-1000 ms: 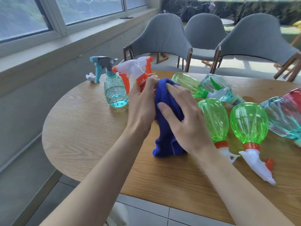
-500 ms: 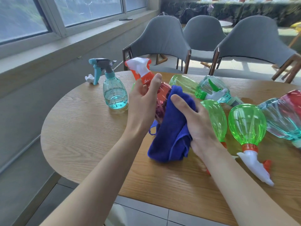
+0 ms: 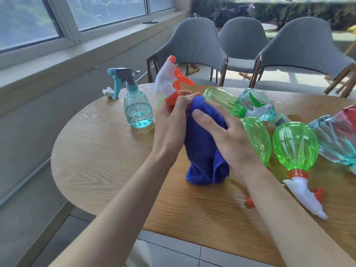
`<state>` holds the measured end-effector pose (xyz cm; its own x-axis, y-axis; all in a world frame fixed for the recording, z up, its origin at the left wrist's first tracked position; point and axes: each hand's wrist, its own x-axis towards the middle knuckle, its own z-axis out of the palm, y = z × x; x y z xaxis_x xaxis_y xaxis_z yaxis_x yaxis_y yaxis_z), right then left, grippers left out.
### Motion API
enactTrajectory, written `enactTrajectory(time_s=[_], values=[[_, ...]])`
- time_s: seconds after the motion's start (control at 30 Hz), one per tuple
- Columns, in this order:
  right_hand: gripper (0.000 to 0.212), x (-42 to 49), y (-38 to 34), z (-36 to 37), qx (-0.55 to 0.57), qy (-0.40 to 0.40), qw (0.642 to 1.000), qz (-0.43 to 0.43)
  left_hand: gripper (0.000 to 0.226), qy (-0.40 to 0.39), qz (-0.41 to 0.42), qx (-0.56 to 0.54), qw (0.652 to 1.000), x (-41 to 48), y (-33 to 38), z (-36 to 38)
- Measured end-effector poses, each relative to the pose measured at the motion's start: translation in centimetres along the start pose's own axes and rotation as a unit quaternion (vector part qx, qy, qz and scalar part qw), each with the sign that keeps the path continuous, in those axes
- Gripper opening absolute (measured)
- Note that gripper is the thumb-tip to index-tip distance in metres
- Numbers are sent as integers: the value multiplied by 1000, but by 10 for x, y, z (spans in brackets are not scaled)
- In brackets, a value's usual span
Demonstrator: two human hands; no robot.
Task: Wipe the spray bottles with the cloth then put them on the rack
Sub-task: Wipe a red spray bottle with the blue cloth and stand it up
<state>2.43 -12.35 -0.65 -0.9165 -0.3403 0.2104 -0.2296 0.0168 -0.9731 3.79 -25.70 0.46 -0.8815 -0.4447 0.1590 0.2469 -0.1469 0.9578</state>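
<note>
My left hand (image 3: 170,124) grips the neck of a spray bottle with a white and orange trigger head (image 3: 169,79). Its body is hidden under the blue cloth (image 3: 204,147). My right hand (image 3: 227,137) presses the cloth around the bottle, fingers spread over it. The cloth's lower end touches the wooden table (image 3: 107,155). A teal spray bottle (image 3: 137,106) stands upright to the left. Several green bottles (image 3: 293,145), a teal one (image 3: 254,105) and a red one (image 3: 348,116) lie on their sides at the right. No rack is in view.
Three grey chairs (image 3: 194,43) stand behind the table. A crumpled white tissue (image 3: 108,91) lies near the table's far left edge. A window sill (image 3: 77,53) runs along the left wall. The table's front edge is close to me.
The cloth has slid back up over the bottle's body, which showed red half a second ago. The trigger head has swung and now tilts up to the left.
</note>
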Motion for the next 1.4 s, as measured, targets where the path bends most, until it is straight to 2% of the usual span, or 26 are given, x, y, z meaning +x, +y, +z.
enactTrajectory(time_s=[0.07,0.13,0.23,0.3,0.4,0.5,0.57,0.67,0.8,0.87,0.93,1.03,1.1,1.2,1.27,1.4], values=[[30,0,1,0,44,4,999,22,17,-14,15,5,1000,-3,-1,2],[32,-4,7,6,-46,38,997,-48,17,-1,24,-2,1000,-2,-1,1],[47,-9,18,15,-235,83,952,-176,19,17,21,-18,999,2,0,0],[50,-7,21,15,-265,80,941,-195,21,18,19,-20,999,2,1,-2],[42,-4,14,11,-228,60,963,-132,19,-26,19,8,999,3,-3,-4],[24,-2,4,6,-122,21,991,-49,25,-71,19,38,997,0,-5,-6],[22,-1,3,5,-56,10,998,-16,28,-85,23,38,995,-2,-6,-6],[17,-4,8,8,21,11,998,-54,31,-73,45,37,996,-3,-4,-3],[30,-7,14,12,-38,40,986,-155,35,-3,34,-37,999,1,0,-1],[27,-5,18,13,18,47,991,-123,32,13,29,-49,998,1,1,0],[24,-3,18,14,136,55,988,-41,32,25,27,-50,998,0,1,1],[49,-2,18,14,302,40,945,117,34,45,18,-43,998,-1,-1,3],[56,-3,19,14,332,27,926,175,33,53,12,-44,998,-2,-2,4],[62,-3,21,16,351,38,915,194,28,55,2,-66,996,-3,-3,6],[67,-2,23,16,353,62,914,192,33,63,-14,-86,994,-3,-3,8],[68,-1,26,22,333,78,918,199,28,110,-53,-131,984,-1,3,9]])
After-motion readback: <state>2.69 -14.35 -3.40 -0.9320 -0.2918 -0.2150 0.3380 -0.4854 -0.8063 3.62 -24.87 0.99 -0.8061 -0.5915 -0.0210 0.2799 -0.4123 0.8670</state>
